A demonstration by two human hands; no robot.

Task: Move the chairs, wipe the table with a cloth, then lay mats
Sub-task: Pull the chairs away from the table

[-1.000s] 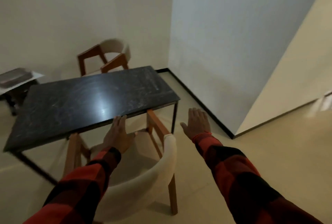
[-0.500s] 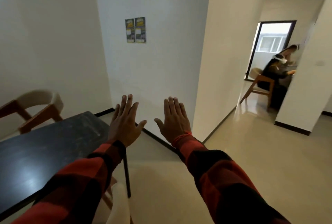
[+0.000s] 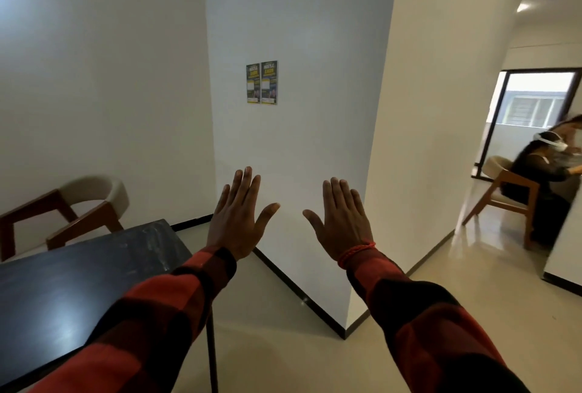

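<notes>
Left hand [image 3: 236,219] and right hand [image 3: 341,222] raised in mid-air, backs to camera, fingers straight and spread, holding nothing; red thread bracelet [image 3: 356,253] at right wrist. Black table [image 3: 78,282] at lower left, under left sleeve. Wooden chair with cream backrest [image 3: 67,210] behind table against wall. 2 posters [image 3: 262,82] on white wall. Seated person [image 3: 541,172] through doorway at right, blurred
</notes>
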